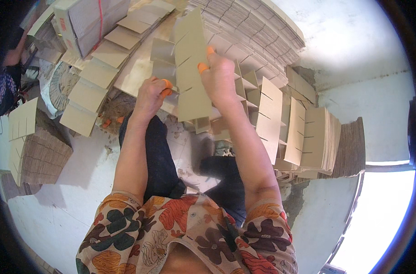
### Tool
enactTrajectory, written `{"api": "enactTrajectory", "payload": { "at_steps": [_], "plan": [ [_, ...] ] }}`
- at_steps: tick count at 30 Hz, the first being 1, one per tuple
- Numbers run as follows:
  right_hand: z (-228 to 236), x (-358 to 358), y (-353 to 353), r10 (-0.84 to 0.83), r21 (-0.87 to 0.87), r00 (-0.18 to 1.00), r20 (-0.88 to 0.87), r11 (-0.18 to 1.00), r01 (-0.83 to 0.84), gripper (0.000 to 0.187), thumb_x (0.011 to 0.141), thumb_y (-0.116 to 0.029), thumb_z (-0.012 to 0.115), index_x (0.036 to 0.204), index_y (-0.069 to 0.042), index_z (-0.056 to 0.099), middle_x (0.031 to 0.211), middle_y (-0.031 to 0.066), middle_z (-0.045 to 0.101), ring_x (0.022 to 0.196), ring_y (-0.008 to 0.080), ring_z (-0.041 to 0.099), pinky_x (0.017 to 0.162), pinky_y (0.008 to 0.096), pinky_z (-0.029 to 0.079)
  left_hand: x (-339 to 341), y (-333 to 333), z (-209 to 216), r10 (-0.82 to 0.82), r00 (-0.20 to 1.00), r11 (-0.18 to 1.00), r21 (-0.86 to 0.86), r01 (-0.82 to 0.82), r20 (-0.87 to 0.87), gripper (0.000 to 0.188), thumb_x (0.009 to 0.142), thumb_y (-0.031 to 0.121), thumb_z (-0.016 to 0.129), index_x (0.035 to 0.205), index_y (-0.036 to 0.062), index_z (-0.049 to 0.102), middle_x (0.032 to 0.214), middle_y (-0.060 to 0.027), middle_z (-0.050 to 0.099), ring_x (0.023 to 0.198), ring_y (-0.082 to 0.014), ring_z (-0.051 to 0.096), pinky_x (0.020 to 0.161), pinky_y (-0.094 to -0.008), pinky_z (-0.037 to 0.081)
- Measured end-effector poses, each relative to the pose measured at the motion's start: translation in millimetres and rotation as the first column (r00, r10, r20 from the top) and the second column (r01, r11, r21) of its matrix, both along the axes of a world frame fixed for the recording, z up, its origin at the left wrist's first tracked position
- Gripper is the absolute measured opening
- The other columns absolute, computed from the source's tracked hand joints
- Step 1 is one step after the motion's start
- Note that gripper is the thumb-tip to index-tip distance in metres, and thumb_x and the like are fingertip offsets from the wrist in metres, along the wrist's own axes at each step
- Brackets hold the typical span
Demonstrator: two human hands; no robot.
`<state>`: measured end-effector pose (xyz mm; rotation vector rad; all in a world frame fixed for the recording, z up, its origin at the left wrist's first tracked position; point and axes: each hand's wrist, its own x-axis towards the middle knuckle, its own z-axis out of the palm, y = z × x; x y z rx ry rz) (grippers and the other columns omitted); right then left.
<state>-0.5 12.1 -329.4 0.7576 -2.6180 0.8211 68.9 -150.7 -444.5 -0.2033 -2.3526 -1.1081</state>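
While the right hand (219, 80) grips the right edge of a slotted cardboard strip (189, 73), we see in the head view the left hand (148, 97) with its fingers curled together by the strip's left edge; whether they pinch anything, we cannot tell. Orange finger covers (167, 84) show on both hands. The strip slants between the hands, in front of smaller cardboard pieces (163, 50); to its right we find more slotted strips (268, 118), to its left a row of overlapping cards (96, 73).

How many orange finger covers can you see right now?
4 orange finger covers: two on the left hand, two on the right hand. Others may be hidden.
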Motion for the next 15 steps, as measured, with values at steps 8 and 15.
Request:
{"api": "enactTrajectory", "payload": {
  "at_steps": [8, 15],
  "plan": [
    [-16, -11, -18, 0.092, 0.051, 0.995, 0.042, 0.994, -0.094, 0.018, 0.071, -0.003, 0.067, 0.081, 0.008, 0.057, 0.075, 0.0275, 0.058, 0.075, 0.0432, 0.058, 0.066, 0.0456, 0.046, 0, 1, 1, 0.022, 1.000, 1.000, 0.010, -0.022, 0.011, 0.019, 0.065, 0.001, 0.071, 0.082, 0.0054, 0.064, 0.076, -0.0108, 0.061, 0.076, -0.0295, 0.057, 0.067, -0.0377, 0.047],
    [-54, -16, -29, 0.083, 0.109, 0.987, 0.140, 0.989, -0.099, 0.011, 0.076, -0.001, 0.056, 0.082, 0.007, 0.057, 0.077, 0.0265, 0.061, 0.076, 0.0432, 0.061, 0.065, 0.0461, 0.051, -2, 3, -1, 0.026, 1.000, 0.999, 0.027, -0.026, 0.011, 0.018, 0.065, 0.002, 0.071, 0.081, 0.0066, 0.064, 0.077, -0.0118, 0.059, 0.075, -0.0310, 0.057, 0.067, -0.0392, 0.047]
  ]
}}
